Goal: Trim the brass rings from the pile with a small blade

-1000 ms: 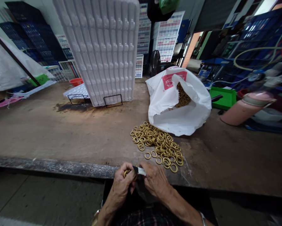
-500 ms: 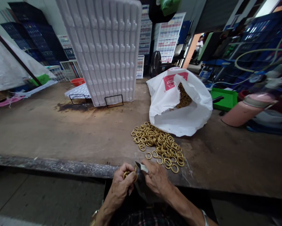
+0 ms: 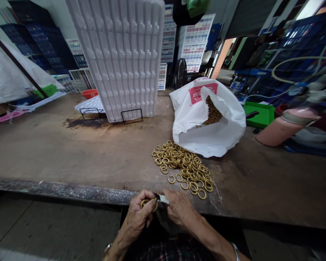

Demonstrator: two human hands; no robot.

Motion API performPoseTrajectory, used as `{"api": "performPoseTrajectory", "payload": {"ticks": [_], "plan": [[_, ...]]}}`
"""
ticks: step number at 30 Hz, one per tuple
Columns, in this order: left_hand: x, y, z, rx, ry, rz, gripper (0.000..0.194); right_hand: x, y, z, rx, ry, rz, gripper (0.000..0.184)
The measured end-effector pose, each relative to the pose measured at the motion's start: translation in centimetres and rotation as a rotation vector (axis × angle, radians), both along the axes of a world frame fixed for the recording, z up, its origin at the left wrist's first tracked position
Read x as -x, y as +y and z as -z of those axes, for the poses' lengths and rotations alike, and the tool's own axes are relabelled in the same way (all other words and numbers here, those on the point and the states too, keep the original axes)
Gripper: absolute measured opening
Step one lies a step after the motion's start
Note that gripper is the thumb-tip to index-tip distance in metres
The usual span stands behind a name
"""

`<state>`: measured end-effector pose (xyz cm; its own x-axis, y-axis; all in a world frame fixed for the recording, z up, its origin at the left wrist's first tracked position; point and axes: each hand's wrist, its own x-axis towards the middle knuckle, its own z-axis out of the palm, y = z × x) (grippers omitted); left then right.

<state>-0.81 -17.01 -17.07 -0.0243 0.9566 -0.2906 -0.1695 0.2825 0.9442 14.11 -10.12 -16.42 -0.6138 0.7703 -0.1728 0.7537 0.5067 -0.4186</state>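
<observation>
Near the front edge of the table, my left hand (image 3: 140, 210) is closed on brass-coloured rings (image 3: 153, 207); how many it holds is partly hidden by the fingers. My right hand (image 3: 179, 207) grips a small knife (image 3: 163, 198) with a pale handle or wrapping and a short dark blade. The blade points left and meets the rings at my left fingertips. Just beyond my right hand lies a heap of loose brass-coloured rings (image 3: 184, 163), a few of them spread singly at its near side.
Behind the heap, a torn white sack (image 3: 206, 137) lies open with more rings inside. A ribbed clear plastic tray (image 3: 124, 65) stands upright in a black wire holder (image 3: 132, 116). To the right are a pink bottle (image 3: 282, 127) and a green tray (image 3: 259, 114). White crates (image 3: 192, 43) are stacked behind.
My right hand has moved slightly left and down, bringing the knife blade from beside the rings onto them. My left hand has shifted a little left, still holding the rings.
</observation>
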Motion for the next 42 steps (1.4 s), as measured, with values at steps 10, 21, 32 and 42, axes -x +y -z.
{"api": "performPoseTrajectory", "payload": {"ticks": [10,21,32,42], "plan": [[0.4,-0.4,-0.9,-0.022,-0.082,0.033,0.029,0.0,1.0,-0.1,0.153,0.501,0.214,0.024],[0.1,-0.7,0.1,-0.052,-0.115,0.076,0.023,1.1,-0.4,-1.3,0.533,0.722,0.140,0.033],[0.0,-0.9,0.5,-0.033,-0.133,0.058,0.024,1.0,-0.4,-0.4,0.635,0.806,0.178,0.030],[-0.4,-0.8,0.7,0.001,-0.189,0.033,0.025,1.2,-0.4,-0.8,0.533,0.763,0.180,0.031]]}}
